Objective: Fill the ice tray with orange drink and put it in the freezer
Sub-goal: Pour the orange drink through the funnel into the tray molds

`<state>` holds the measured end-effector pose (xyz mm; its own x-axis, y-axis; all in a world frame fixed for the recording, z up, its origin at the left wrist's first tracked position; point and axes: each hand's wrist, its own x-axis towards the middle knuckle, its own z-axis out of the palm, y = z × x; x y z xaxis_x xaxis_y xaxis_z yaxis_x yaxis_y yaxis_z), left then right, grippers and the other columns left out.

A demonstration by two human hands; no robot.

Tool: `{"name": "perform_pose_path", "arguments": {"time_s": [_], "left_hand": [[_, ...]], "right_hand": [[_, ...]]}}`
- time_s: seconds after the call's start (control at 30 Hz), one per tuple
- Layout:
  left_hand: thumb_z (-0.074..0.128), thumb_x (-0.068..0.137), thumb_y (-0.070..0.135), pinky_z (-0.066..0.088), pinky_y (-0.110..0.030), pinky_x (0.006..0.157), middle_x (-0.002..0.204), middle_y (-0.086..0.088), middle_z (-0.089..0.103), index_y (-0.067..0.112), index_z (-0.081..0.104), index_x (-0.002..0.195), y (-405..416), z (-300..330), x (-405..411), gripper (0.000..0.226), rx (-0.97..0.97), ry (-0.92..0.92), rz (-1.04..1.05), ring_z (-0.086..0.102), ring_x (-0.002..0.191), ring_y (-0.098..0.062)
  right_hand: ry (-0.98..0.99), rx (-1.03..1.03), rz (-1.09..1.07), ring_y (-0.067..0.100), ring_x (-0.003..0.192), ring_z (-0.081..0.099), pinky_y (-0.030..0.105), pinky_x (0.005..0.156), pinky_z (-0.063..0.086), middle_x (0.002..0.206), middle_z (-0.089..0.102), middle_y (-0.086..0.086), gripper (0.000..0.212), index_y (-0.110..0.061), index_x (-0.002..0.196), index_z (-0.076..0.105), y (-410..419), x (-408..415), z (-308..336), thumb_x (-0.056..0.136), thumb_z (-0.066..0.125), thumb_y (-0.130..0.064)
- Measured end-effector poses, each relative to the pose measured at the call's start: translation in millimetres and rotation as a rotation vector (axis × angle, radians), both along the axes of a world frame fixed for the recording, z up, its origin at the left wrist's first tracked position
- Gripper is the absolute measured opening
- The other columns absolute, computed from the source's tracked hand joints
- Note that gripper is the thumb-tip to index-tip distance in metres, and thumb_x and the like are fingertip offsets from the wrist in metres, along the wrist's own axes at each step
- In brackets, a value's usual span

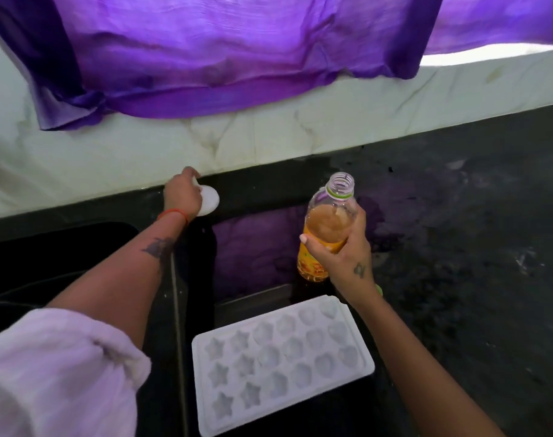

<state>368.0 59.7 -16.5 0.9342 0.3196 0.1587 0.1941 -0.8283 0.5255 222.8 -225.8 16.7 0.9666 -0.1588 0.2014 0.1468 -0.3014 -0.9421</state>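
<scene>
A white ice tray with star, shell and heart moulds lies empty on the dark counter, close in front of me. Just behind it my right hand grips an uncapped clear bottle of orange drink, held upright and a little over half full. Far to the left, by the counter's back edge, my left hand holds a round white cap down at the counter surface. The fingers under that hand are hidden.
A dark sink opens at the left, beside the tray. The black stone counter stretches to the right. A pale marble backsplash runs along the back, with a purple cloth hanging over it.
</scene>
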Motion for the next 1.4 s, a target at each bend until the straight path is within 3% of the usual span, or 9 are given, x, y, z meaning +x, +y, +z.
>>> {"name": "perform_pose_path", "arguments": {"time_s": [0.2, 0.33, 0.4, 0.5, 0.67, 0.8, 0.93, 1.1, 1.4], "left_hand": [[0.062, 0.083, 0.013, 0.045, -0.029, 0.086, 0.103, -0.015, 0.068, 0.011, 0.064, 0.104, -16, 19, -47, 0.022, -0.267, -0.137, 0.098, 0.061, 0.099, -0.030], [0.062, 0.088, 0.008, 0.060, -0.034, 0.066, 0.098, -0.019, 0.063, 0.007, 0.055, 0.104, -41, 40, -111, 0.018, -0.898, -0.128, 0.061, 0.066, 0.085, -0.030], [0.060, 0.090, 0.011, 0.058, -0.027, 0.054, 0.089, -0.013, 0.065, 0.010, 0.053, 0.103, -56, 46, -151, 0.015, -1.112, -0.030, 0.047, 0.069, 0.071, -0.022], [0.058, 0.091, 0.015, 0.056, -0.027, 0.053, 0.081, -0.006, 0.069, 0.014, 0.054, 0.101, -76, 48, -202, 0.011, -1.263, 0.084, 0.087, 0.070, 0.061, -0.015], [0.056, 0.092, 0.019, 0.061, -0.034, 0.063, 0.088, -0.008, 0.071, 0.008, 0.062, 0.106, -106, 41, -262, 0.019, -1.445, 0.201, 0.151, 0.070, 0.073, -0.019], [0.056, 0.091, 0.015, 0.059, -0.029, 0.062, 0.088, -0.011, 0.069, 0.004, 0.069, 0.099, -123, 43, -291, 0.019, -1.429, 0.300, 0.144, 0.066, 0.076, -0.019], [0.060, 0.090, 0.022, 0.059, -0.029, 0.061, 0.089, -0.005, 0.069, 0.010, 0.072, 0.084, -131, 55, -307, 0.018, -1.357, 0.185, 0.292, 0.071, 0.076, -0.016], [0.064, 0.078, 0.049, 0.059, -0.032, 0.065, 0.095, -0.007, 0.068, 0.009, 0.066, 0.097, -128, 73, -330, 0.045, -1.286, 0.068, 0.324, 0.072, 0.081, -0.022], [0.072, 0.077, 0.004, 0.056, -0.021, 0.058, 0.066, -0.010, 0.069, -0.002, 0.066, 0.080, -109, 75, -338, 0.009, -1.255, -0.076, 0.332, 0.070, 0.062, -0.017]], "right_hand": [[-0.016, 0.003, 0.036, -0.008, 0.106, 0.055, 0.015, 0.083, 0.051, 0.117, 0.051, -0.025, 0.076, -0.067, 0.114, 0.027, -1, -5, 5, 0.065, 0.079, -0.040], [-0.009, -0.050, 0.077, 0.010, 0.124, 0.047, 0.040, 0.099, 0.048, 0.139, 0.043, -0.007, 0.096, -0.041, 0.138, 0.023, -9, -20, 4, 0.062, 0.081, -0.046], [-0.069, -0.091, 0.012, 0.014, 0.122, 0.047, 0.038, 0.097, 0.048, 0.135, 0.043, -0.002, 0.096, -0.024, 0.142, 0.027, -15, -36, -4, 0.065, 0.082, -0.040], [-0.232, -0.068, -0.115, 0.013, 0.094, 0.055, 0.036, 0.077, 0.054, 0.110, 0.050, -0.003, 0.054, -0.019, 0.123, 0.048, -20, -67, -15, 0.077, 0.076, -0.023], [-0.006, -0.028, 0.279, 0.009, 0.090, 0.063, 0.016, 0.068, 0.053, 0.112, 0.054, -0.007, 0.044, -0.022, 0.126, 0.051, -7, -92, -15, 0.085, 0.067, -0.024], [0.135, -0.042, 0.514, 0.004, 0.086, 0.064, 0.030, 0.072, 0.056, 0.096, 0.064, -0.018, 0.028, -0.028, 0.114, 0.061, 3, -95, 0, 0.087, 0.063, -0.018], [0.212, -0.080, 0.515, 0.022, 0.090, 0.066, 0.047, 0.074, 0.057, 0.094, 0.070, 0.004, 0.015, -0.013, 0.097, 0.066, 5, -93, 9, 0.084, 0.061, -0.009], [0.353, 0.052, 0.502, 0.029, 0.092, 0.066, 0.041, 0.057, 0.060, 0.098, 0.067, 0.016, 0.014, -0.012, 0.089, 0.059, 7, -94, 16, 0.082, 0.058, -0.001], [0.379, 0.079, 0.563, 0.021, 0.083, 0.070, 0.038, 0.066, 0.061, 0.097, 0.068, 0.011, 0.020, -0.006, 0.104, 0.059, 19, -101, 26, 0.087, 0.064, -0.015]]}}
